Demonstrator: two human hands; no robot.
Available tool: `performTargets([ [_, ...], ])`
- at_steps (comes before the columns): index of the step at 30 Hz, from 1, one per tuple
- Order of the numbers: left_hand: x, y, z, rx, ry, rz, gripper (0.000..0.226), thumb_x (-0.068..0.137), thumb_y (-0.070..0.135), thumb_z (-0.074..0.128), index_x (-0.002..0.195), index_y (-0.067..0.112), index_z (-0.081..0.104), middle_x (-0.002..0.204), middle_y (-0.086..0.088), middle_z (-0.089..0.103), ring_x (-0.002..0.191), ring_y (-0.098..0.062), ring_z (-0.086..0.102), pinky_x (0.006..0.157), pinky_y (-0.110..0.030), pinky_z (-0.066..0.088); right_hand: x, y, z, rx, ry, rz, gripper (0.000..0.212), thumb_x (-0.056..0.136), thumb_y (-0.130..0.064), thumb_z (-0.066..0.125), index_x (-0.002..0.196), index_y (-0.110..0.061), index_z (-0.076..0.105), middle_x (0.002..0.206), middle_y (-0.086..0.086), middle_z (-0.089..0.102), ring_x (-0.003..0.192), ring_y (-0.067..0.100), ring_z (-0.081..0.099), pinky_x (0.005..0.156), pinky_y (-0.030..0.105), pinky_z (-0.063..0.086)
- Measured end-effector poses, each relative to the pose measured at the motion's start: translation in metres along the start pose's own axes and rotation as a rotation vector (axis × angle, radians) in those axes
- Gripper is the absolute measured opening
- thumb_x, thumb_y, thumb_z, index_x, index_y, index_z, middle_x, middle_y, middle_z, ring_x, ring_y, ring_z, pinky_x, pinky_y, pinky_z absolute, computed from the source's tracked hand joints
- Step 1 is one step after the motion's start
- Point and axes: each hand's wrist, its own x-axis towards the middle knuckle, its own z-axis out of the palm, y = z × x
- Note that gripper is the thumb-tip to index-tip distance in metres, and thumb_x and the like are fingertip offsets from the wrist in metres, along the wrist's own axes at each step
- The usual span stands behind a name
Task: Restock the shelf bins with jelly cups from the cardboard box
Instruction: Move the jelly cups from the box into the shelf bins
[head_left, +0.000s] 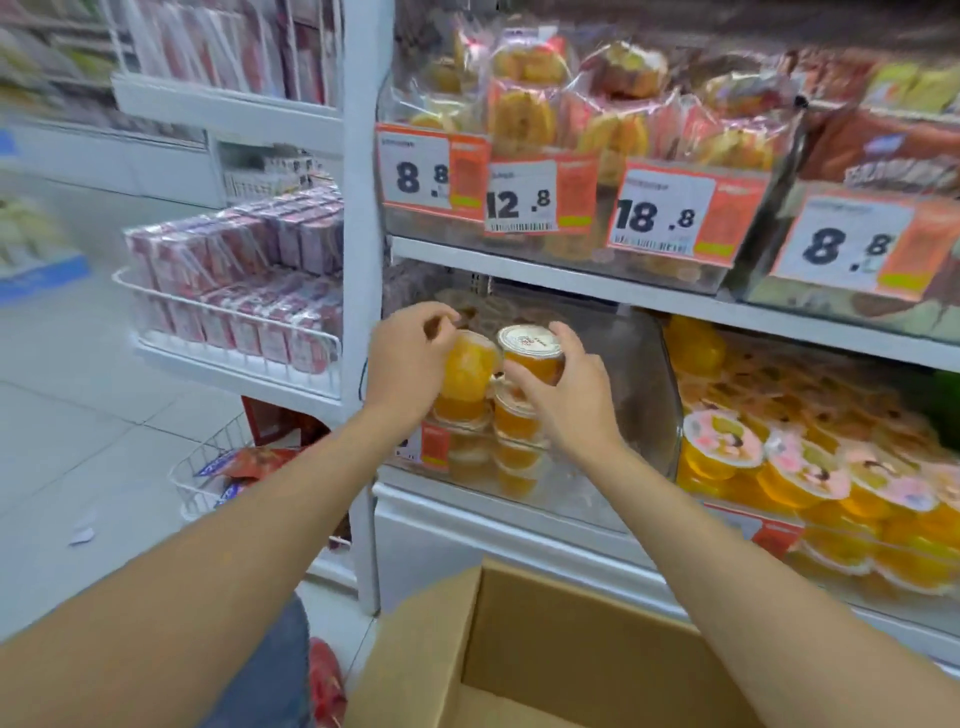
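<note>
Orange jelly cup (470, 364) tilted, gripped in left hand (410, 358). Right hand (571, 400) clasps second cup (531, 349), lid up. Both over stacks (511, 415) in clear bin (644, 400). Placing step in hand. Next, likely: seat each squarely, let go, reach back to cardboard box (519, 623).

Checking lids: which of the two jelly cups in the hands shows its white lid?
The cup in the right hand: its white lid faces up; the tipped cup in the left hand shows only its orange side.
</note>
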Motion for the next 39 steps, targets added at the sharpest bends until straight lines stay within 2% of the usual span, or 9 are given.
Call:
performTargets([
  [3, 0.015, -0.003, 0.019, 0.131, -0.018, 0.077, 0.023, 0.095, 0.016, 0.045, 0.093, 0.018, 0.068, 0.091, 0.003, 0.067, 0.085, -0.013, 0.056, 0.071, -0.025, 0.04, 0.034, 0.012, 0.022, 0.014, 0.029, 0.062, 0.083, 0.076, -0.068, 0.062, 0.141, -0.02, 0.041, 0.131, 0.004, 0.058, 0.124, 0.026, 0.05, 0.102, 0.047, 0.044],
  [6, 0.012, 0.003, 0.034, 0.219, 0.022, 0.129, 0.027, 0.099, 0.032, 0.04, 0.106, 0.019, 0.063, 0.102, -0.001, 0.061, 0.095, -0.02, 0.052, 0.079, -0.033, 0.043, 0.04, 0.024, 0.034, 0.021, 0.092, 0.111, 0.085, 0.076, -0.068, 0.062, 0.141, -0.016, 0.043, 0.131, 0.005, 0.058, 0.125, 0.027, 0.049, 0.103, 0.046, 0.044],
  [11, 0.013, 0.008, 0.03, 0.496, -0.255, -0.167, 0.079, 0.084, 0.074, 0.04, 0.139, 0.016, 0.041, 0.134, -0.015, 0.05, 0.123, -0.036, 0.045, 0.096, -0.044, 0.041, 0.035, 0.025, 0.028, 0.018, 0.084, 0.092, 0.088, 0.076, -0.068, 0.062, 0.145, -0.019, 0.037, 0.137, 0.006, 0.053, 0.13, 0.026, 0.044, 0.107, 0.046, 0.04],
  [17, 0.012, 0.011, 0.017, 0.094, -0.217, -0.23, 0.055, 0.074, 0.062, 0.069, 0.109, 0.021, 0.058, 0.107, 0.002, 0.064, 0.103, -0.021, 0.059, 0.081, -0.035, 0.05, 0.031, 0.017, 0.016, 0.03, 0.072, 0.065, 0.075, 0.078, -0.052, 0.071, 0.141, -0.021, 0.044, 0.138, 0.003, 0.053, 0.127, 0.02, 0.049, 0.107, 0.041, 0.043],
  [23, 0.038, -0.005, 0.026, -0.084, -0.174, -0.241, 0.061, 0.072, 0.037, 0.083, 0.122, 0.015, 0.057, 0.119, 0.0, 0.063, 0.108, -0.017, 0.058, 0.084, -0.025, 0.045, 0.059, 0.013, 0.018, 0.01, 0.056, 0.074, 0.067, 0.081, -0.041, 0.072, 0.14, -0.02, 0.048, 0.127, 0.001, 0.062, 0.114, 0.019, 0.06, 0.097, 0.036, 0.051],
  [27, 0.082, -0.028, 0.047, -0.058, -0.216, -0.216, 0.048, 0.073, 0.029, 0.084, 0.113, 0.014, 0.062, 0.113, -0.002, 0.066, 0.102, -0.017, 0.061, 0.074, -0.019, 0.043, 0.095, 0.01, 0.035, -0.05, -0.026, 0.05, 0.055, 0.085, -0.036, 0.07, 0.135, -0.021, 0.052, 0.122, 0.002, 0.063, 0.099, 0.02, 0.063, 0.083, 0.033, 0.053],
  [33, 0.128, -0.051, 0.078, 0.152, -0.189, -0.197, 0.047, 0.079, 0.047, 0.072, 0.116, 0.021, 0.058, 0.124, -0.001, 0.061, 0.113, -0.022, 0.059, 0.086, -0.025, 0.046, 0.153, 0.01, 0.067, -0.176, -0.033, -0.086, 0.047, 0.082, -0.048, 0.069, 0.121, -0.023, 0.061, 0.12, -0.002, 0.066, 0.112, 0.02, 0.06, 0.093, 0.032, 0.048],
  [35, 0.129, -0.058, 0.083, 0.189, -0.282, -0.159, 0.055, 0.084, 0.047, 0.066, 0.131, 0.022, 0.052, 0.14, -0.007, 0.052, 0.125, -0.026, 0.052, 0.098, -0.032, 0.045, 0.162, 0.015, 0.074, -0.225, -0.078, -0.092, 0.054, 0.083, -0.05, 0.068, 0.125, -0.018, 0.056, 0.125, 0.004, 0.062, 0.116, 0.023, 0.057, 0.097, 0.034, 0.046],
  [39, 0.121, -0.052, 0.081, 0.413, -0.424, -0.016, 0.065, 0.099, 0.041, 0.045, 0.154, 0.025, 0.014, 0.162, -0.008, -0.012, 0.149, -0.032, -0.004, 0.12, -0.048, 0.013, 0.163, 0.02, 0.073, -0.382, -0.049, -0.138, 0.071, 0.086, -0.054, 0.061, 0.141, -0.014, 0.043, 0.147, 0.012, 0.039, 0.137, 0.032, 0.034, 0.111, 0.042, 0.032],
])
